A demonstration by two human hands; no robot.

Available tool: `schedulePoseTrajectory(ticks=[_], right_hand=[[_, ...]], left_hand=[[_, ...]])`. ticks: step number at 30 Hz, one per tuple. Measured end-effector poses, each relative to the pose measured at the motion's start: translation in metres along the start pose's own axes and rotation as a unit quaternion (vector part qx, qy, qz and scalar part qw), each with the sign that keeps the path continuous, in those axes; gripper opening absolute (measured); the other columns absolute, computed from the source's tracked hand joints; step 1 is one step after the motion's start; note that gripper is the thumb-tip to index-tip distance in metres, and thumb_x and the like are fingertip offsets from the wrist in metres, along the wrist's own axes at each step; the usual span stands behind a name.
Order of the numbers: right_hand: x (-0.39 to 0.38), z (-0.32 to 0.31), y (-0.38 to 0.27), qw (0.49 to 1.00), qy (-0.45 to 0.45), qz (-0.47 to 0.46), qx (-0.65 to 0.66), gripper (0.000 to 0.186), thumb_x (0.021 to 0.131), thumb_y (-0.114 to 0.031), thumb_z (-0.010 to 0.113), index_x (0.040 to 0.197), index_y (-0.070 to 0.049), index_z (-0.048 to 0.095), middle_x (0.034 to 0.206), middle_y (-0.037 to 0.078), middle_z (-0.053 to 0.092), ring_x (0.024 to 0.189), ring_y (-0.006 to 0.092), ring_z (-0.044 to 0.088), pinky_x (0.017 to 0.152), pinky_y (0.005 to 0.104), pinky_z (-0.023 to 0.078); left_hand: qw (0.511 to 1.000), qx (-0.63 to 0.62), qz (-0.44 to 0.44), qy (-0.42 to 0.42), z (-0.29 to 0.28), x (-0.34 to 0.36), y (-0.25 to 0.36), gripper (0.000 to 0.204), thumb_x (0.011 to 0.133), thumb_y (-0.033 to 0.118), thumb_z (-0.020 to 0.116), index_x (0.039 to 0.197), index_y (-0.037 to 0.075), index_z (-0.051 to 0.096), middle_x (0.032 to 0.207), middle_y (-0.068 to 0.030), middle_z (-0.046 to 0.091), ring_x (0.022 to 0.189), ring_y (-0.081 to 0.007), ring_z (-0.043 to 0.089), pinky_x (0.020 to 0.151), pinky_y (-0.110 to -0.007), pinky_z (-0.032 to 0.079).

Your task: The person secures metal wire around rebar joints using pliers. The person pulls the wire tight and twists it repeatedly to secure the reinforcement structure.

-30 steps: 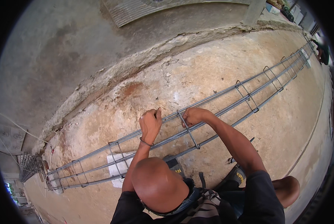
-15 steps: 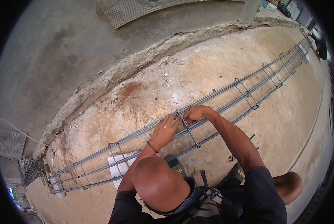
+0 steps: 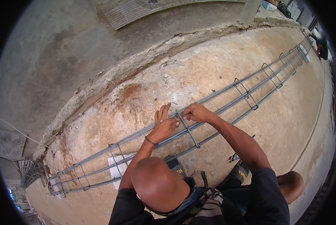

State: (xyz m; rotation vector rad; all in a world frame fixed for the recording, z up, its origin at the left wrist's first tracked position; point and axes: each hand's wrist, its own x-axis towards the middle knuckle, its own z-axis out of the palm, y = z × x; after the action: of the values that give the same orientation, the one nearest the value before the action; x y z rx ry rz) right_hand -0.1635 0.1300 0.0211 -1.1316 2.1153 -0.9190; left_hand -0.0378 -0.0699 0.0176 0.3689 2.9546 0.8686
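A long rebar cage (image 3: 213, 108) of ribbed steel bars and bent square stirrups runs from lower left to far upper right. Both my hands are at one stirrup (image 3: 187, 129) near its middle. My left hand (image 3: 164, 125) is left of the stirrup over the upper bars, its outer fingers raised and spread. Its thumb and index finger reach toward the stirrup. On the stirrup's other side, my right hand (image 3: 196, 113) is closed in a pinch at the upper corner joint. Whatever lies between its fingertips is too small to make out.
A white sheet (image 3: 117, 167) lies under the cage by my left forearm. Near my shoe (image 3: 240, 173) is a metal tool (image 3: 233, 157). A broken concrete edge (image 3: 130, 63) runs along the far side. Another person (image 3: 321, 45) crouches at the cage's far right end.
My left hand's fingers have lifted off the bars and spread apart. The right hand stays pinched at the same joint, with its wrist slightly turned.
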Motion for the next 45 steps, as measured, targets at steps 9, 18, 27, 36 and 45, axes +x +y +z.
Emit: schedulePoseTrajectory(ticks=[9, 18, 27, 36, 45], right_hand=[[-0.002, 0.008, -0.006, 0.988, 0.022, -0.034, -0.151, 0.011, 0.076, -0.013, 0.067, 0.084, -0.009, 0.074, 0.082, 0.016, 0.07, 0.08, 0.0349, 0.067, 0.073, 0.0427, 0.052], [0.002, 0.012, 0.012, 0.996, 0.052, 0.037, -0.054, 0.011, 0.074, -0.012, 0.067, 0.08, -0.004, 0.073, 0.069, 0.015, 0.068, 0.065, 0.0295, 0.066, 0.063, 0.0385, 0.051], [0.011, 0.038, -0.015, 0.96, 0.168, 0.192, 0.119, 0.015, 0.079, -0.016, 0.068, 0.08, -0.002, 0.074, 0.073, 0.017, 0.07, 0.07, 0.0304, 0.069, 0.068, 0.0365, 0.053], [0.008, 0.037, -0.021, 0.975, 0.184, 0.106, 0.069, 0.016, 0.081, -0.015, 0.066, 0.081, 0.0, 0.072, 0.072, 0.019, 0.068, 0.072, 0.0315, 0.069, 0.068, 0.0413, 0.052], [0.016, 0.008, -0.054, 0.91, 0.111, -0.067, -0.394, 0.014, 0.081, -0.012, 0.059, 0.08, -0.001, 0.069, 0.079, 0.017, 0.069, 0.076, 0.0328, 0.07, 0.066, 0.0443, 0.054]], left_hand=[[0.996, 0.071, -0.037, 0.042, 0.0, 0.001, 0.007, 0.021, 0.088, 0.021, 0.064, 0.084, 0.004, 0.074, 0.141, -0.0252, 0.039, 0.136, -0.0425, 0.029, 0.11, -0.065, 0.017], [0.991, 0.066, 0.001, 0.12, 0.007, -0.002, 0.008, 0.029, 0.08, 0.027, 0.075, 0.095, 0.003, 0.074, 0.143, -0.0194, 0.043, 0.134, -0.0397, 0.036, 0.107, -0.057, 0.03], [0.869, -0.271, -0.413, -0.019, -0.028, 0.026, -0.039, 0.048, 0.09, 0.039, 0.068, 0.088, -0.008, 0.072, 0.073, -0.0143, 0.071, 0.062, -0.0239, 0.067, 0.061, -0.036, 0.052], [0.868, -0.373, -0.318, 0.085, 0.01, 0.05, -0.049, 0.027, 0.083, 0.022, 0.078, 0.086, -0.005, 0.075, 0.07, -0.0097, 0.071, 0.06, -0.0153, 0.062, 0.057, -0.03, 0.049], [0.888, -0.321, -0.263, 0.199, 0.006, 0.058, -0.009, 0.01, 0.082, 0.007, 0.074, 0.082, -0.004, 0.075, 0.068, -0.0086, 0.07, 0.061, -0.0101, 0.061, 0.056, -0.025, 0.048]])
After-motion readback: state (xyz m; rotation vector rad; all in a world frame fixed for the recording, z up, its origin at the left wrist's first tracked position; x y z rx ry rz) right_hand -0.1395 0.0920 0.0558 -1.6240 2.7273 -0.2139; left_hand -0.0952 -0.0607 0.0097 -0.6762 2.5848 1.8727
